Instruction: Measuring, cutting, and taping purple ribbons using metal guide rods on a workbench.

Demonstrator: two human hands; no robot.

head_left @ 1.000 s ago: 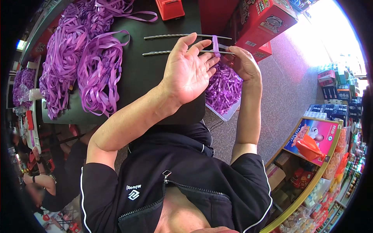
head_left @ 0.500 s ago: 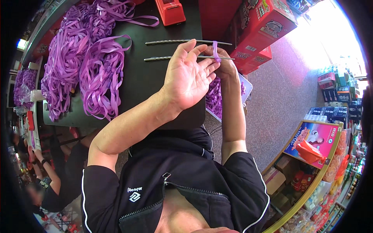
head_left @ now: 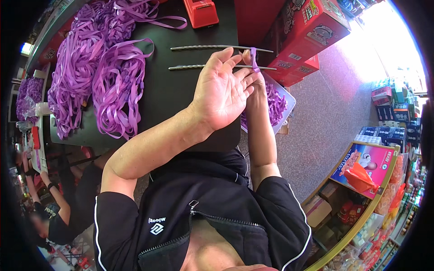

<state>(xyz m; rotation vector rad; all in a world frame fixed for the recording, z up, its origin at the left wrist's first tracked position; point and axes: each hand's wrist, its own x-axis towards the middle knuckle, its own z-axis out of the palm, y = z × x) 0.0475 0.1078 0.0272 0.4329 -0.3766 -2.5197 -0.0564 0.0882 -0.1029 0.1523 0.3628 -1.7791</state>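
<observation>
Two thin twisted metal rods (head_left: pixel 187 67) run side by side above the dark table, with a purple ribbon (head_left: pixel 254 59) looped around both near their right ends. My left hand (head_left: pixel 220 92) has its palm turned up and its fingers loosely extended, overlapping the nearer rod; I see nothing held in it. Behind its fingertips, my right hand (head_left: pixel 258 80) is at the ribbon loop, one fingertip showing between the rods. Most of its fingers are hidden, so its grip cannot be made out. Large tangled bundles of purple ribbon (head_left: pixel 118 90) lie on the table to the left.
A red holder-like object (head_left: pixel 201 12) stands at the table's far edge. Red printed cartons (head_left: pixel 296 43) are stacked to the far right. Below my right forearm sits a pale plastic bin (head_left: pixel 289 103) with purple ribbon pieces. Another person (head_left: pixel 58 205) works at the lower left; a display cabinet (head_left: pixel 361 167) stands right.
My right forearm and hand have shifted left, uncovering more of the bin. The right hand is now more hidden behind my left fingers. The rods and ribbon loop have moved slightly right.
</observation>
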